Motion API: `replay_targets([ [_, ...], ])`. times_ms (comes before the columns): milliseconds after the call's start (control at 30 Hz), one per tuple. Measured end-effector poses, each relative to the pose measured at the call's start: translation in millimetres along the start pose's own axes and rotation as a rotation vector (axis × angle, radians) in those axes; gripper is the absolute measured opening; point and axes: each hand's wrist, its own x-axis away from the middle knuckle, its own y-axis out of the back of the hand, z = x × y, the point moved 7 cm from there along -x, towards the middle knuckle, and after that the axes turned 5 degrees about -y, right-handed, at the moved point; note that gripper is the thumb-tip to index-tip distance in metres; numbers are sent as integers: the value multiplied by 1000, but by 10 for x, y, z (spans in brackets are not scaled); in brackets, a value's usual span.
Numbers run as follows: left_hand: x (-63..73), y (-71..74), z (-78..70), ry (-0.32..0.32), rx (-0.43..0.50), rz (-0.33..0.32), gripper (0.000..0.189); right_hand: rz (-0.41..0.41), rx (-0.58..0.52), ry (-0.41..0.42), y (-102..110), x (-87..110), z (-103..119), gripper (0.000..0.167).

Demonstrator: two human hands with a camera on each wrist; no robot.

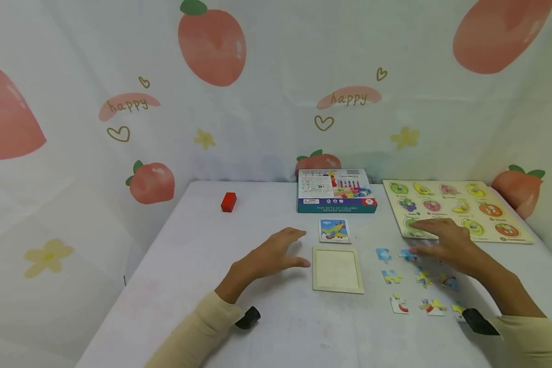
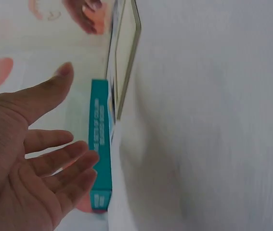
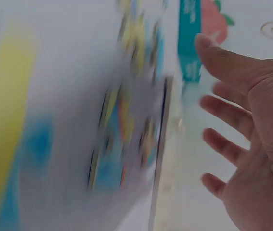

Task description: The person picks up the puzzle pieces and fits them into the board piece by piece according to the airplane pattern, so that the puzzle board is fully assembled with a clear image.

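Observation:
My left hand (image 1: 276, 253) hovers just left of a square wooden puzzle tray (image 1: 338, 270), thumb and fingers spread with nothing between them. Behind the tray lies a small picture card (image 1: 334, 231) showing a yellow airplane. Over on the right, my right hand (image 1: 448, 248) is held above several loose jigsaw pieces (image 1: 399, 304), its fingers apart and holding nothing. Part of the pieces is hidden under that hand and wrist. In the right wrist view, the hand (image 3: 261, 130) has relaxed fingers, and the jigsaw pieces (image 3: 110, 144) look blurred.
A bead-set box (image 1: 337, 191) with a teal side stands at the back of the white table (image 1: 188, 286). To its right lies a fruit puzzle board (image 1: 451, 204), close beyond my right hand. A red block (image 1: 228, 202) sits at the back left. A printed cloth hangs behind.

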Motion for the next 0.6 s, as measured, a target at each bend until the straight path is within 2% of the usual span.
replay_targets([
  [100, -20, -106, -80, 11, 9, 35, 85, 54, -53, 15, -102, -22, 163, 69],
  [233, -33, -220, -133, 11, 23, 66, 87, 113, -65, 23, -231, -53, 317, 60],
  [467, -57, -340, -161, -23, 41, 109, 88, 147, -55, 99, -319, -101, 476, 45],
  [600, -68, -369, -168, -24, -2, 120, 88, 157, -7, 85, -346, -132, 492, 36],
])
